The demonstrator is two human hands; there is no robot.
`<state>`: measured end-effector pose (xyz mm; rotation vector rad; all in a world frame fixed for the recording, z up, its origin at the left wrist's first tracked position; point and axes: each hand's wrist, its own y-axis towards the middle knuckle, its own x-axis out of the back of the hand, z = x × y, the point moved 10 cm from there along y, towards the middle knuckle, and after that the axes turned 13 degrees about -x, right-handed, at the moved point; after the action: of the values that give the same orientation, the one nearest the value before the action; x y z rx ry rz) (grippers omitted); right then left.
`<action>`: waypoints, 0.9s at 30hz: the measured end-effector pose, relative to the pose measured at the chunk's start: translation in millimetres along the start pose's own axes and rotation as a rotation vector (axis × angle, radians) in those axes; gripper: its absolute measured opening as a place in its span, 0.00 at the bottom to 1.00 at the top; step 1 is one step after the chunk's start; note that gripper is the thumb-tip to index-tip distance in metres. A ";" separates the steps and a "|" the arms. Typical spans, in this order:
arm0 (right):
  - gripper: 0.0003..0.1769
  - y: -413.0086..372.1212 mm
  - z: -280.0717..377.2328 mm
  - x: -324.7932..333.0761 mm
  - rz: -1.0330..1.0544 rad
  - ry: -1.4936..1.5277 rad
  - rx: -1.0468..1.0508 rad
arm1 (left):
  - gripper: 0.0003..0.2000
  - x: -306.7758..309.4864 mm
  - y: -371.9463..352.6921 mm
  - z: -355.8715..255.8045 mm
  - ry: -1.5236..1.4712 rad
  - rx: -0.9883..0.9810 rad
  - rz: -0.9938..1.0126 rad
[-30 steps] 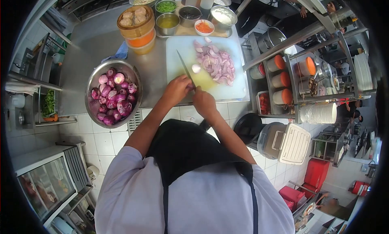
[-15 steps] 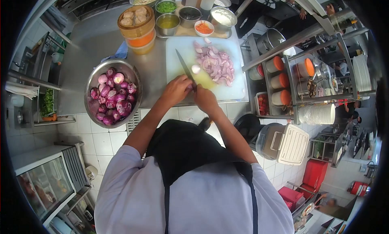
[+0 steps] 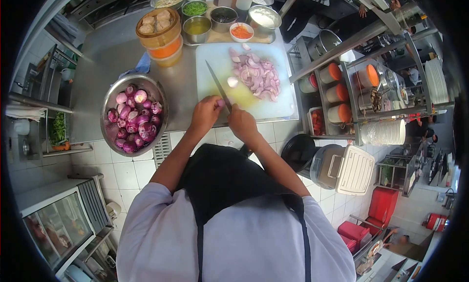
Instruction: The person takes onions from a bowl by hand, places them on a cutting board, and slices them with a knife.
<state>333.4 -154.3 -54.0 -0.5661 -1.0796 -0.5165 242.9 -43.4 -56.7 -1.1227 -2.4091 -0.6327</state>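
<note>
My right hand [image 3: 242, 122] is closed round the handle of a kitchen knife [image 3: 218, 84], whose long blade points up and left over the white cutting board [image 3: 207, 57]. Just left of the blade, my left hand [image 3: 205, 113] pinches a small purple piece of onion [image 3: 221, 103] at its fingertips. Beyond the blade lies a pale, rounded onion piece [image 3: 232, 81]. A heap of sliced red onion [image 3: 259, 75] covers the upper right of the board. To the left, a steel bowl [image 3: 107, 97] holds several whole red onions [image 3: 133, 117].
At the back stand a bamboo steamer [image 3: 159, 28] with dumplings, a bowl of chopped greens [image 3: 197, 8], a bowl of yellow liquid [image 3: 197, 28] and a bowl of shredded orange vegetable [image 3: 241, 32]. A metal shelf [image 3: 352, 101] with orange-lidded tubs rises on the right.
My left hand has drawn slightly left, away from the knife, and the onion piece in its fingertips now shows. The right hand keeps the knife. The whole view has shifted a little.
</note>
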 end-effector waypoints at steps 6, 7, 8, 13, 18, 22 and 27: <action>0.09 -5.5 18.3 29.0 0.102 -0.155 0.052 | 0.09 12.7 4.2 -29.3 0.143 -0.270 -0.006; 0.09 -6.6 16.7 28.4 0.094 -0.154 0.031 | 0.09 11.9 4.6 -29.3 0.149 -0.276 0.003; 0.09 -8.5 15.8 25.7 0.086 -0.153 0.012 | 0.08 11.6 5.2 -29.1 0.155 -0.281 0.010; 0.09 2.7 19.1 6.3 -0.029 -0.145 0.112 | 0.07 13.9 7.8 -30.5 0.134 -0.285 0.029; 0.08 -8.2 24.0 33.4 -0.021 -0.133 0.114 | 0.06 14.1 7.8 -30.5 0.129 -0.300 0.035; 0.10 1.7 15.7 6.4 -0.013 -0.109 0.062 | 0.05 13.5 8.5 -30.7 0.084 -0.290 0.030; 0.11 2.5 22.0 25.9 0.076 -0.124 0.048 | 0.05 15.1 6.4 -28.6 0.074 -0.303 0.017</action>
<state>330.2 -141.0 -22.8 -0.6005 -1.1799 -0.3917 243.8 -46.5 -23.9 -1.2105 -2.2904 -1.0423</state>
